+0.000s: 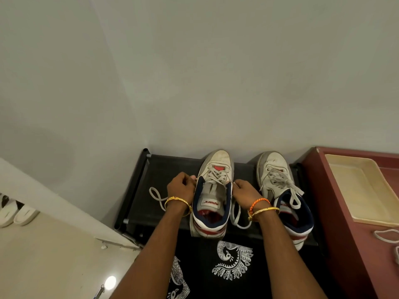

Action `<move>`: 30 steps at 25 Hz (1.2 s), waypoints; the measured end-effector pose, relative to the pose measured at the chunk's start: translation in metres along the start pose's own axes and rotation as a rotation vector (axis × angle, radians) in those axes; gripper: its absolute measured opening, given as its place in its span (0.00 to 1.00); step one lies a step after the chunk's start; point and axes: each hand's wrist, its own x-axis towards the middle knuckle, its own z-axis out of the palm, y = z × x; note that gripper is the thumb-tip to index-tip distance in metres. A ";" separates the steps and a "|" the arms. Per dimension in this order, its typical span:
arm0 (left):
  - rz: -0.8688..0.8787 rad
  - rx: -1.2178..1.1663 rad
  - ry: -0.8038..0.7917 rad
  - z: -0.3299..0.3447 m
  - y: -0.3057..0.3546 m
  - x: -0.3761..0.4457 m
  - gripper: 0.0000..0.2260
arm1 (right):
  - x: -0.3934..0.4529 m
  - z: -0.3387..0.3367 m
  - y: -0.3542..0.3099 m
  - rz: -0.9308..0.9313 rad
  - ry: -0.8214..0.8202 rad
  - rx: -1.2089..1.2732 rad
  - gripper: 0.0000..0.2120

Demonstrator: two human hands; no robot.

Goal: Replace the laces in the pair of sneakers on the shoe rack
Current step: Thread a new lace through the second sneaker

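Your two hands sit on either side of the left sneaker [212, 195], a scuffed white high-top with a navy padded collar, red lining and a red stripe round the heel, standing toe to the wall on the black fabric top shelf of the shoe rack [170, 169]. Your left hand [181, 186] is curled at the collar's left edge, its fingers pinching the flat, off-white woven lace [156, 196], whose free end loops loose over the shelf beside your wrist. Your right hand [243, 189] is curled at the collar's right edge and pinches the other end of that lace, which trails down in a loop between the two shoes. The lace is threaded only through the lower eyelets; the grey tongue stands bare, showing a white label with red lettering.

The right sneaker [280, 190] stands just beside it, same make, its dingy lace loosened and lying in slack loops over the open collar.

You wear a gold bangle [178, 205] on the left wrist, and a gold bangle and an orange thread band [259, 202] on the right. To the right, a maroon cabinet [336, 212] carries a shallow cream plastic tray [362, 188] and a pale cord [388, 236] lying on its top. A black cloth with white peacock prints [233, 260] hangs below your arms.
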 end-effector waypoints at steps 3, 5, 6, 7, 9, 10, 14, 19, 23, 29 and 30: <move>-0.034 -0.021 0.131 0.007 0.002 -0.004 0.08 | 0.001 -0.001 0.000 -0.004 0.017 -0.056 0.16; -0.038 -0.030 0.181 0.008 0.003 -0.005 0.07 | 0.000 0.000 0.002 -0.004 0.037 -0.069 0.15; -0.041 -0.009 0.179 0.008 0.002 -0.005 0.07 | -0.001 -0.001 0.003 -0.011 0.061 -0.075 0.15; -0.042 0.028 0.159 0.007 0.000 -0.004 0.07 | -0.002 -0.003 0.004 -0.027 0.104 -0.079 0.14; -0.015 0.077 0.100 0.002 -0.004 -0.002 0.07 | -0.006 -0.010 0.003 -0.050 0.209 -0.017 0.17; 0.014 0.059 0.087 0.000 -0.003 -0.003 0.07 | -0.008 -0.016 0.001 -0.035 0.261 0.088 0.19; 0.163 -0.008 0.042 -0.009 0.005 -0.014 0.13 | -0.022 -0.037 -0.002 -0.047 0.504 0.319 0.23; 0.227 0.233 -0.133 -0.006 0.011 -0.029 0.11 | -0.016 -0.035 0.002 -0.071 0.648 0.259 0.20; 0.183 0.185 -0.086 -0.010 0.010 -0.022 0.09 | -0.007 -0.007 -0.008 -0.127 0.495 0.124 0.13; -0.051 -0.059 -0.157 -0.010 0.005 -0.009 0.02 | -0.009 0.029 -0.018 -0.211 0.446 0.074 0.05; -0.098 -0.118 -0.155 -0.009 0.004 -0.008 0.03 | -0.009 0.032 -0.017 -0.218 0.448 0.024 0.04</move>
